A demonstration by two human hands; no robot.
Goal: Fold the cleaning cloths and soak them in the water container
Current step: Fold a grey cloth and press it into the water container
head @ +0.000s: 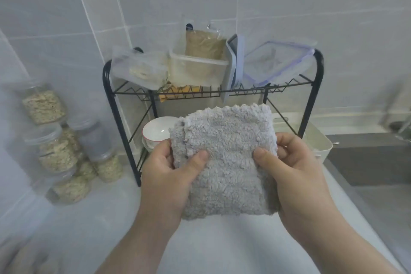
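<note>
A fluffy grey cleaning cloth [226, 162], folded into a thick rectangle, is held up in front of me above the white counter. My left hand [169, 173] grips its left edge with the thumb on top. My right hand [293, 167] grips the right edge, its thumb also pressed on the front. Behind the cloth to the right, a cream plastic water container [320, 144] stands on the counter, mostly hidden by the cloth and my right hand.
A black wire rack [213, 91] holding plastic boxes and bags stands behind the cloth, with a white bowl [158, 129] under it. Several jars of grain [57, 147] stand at the left. A steel sink [373, 162] lies to the right.
</note>
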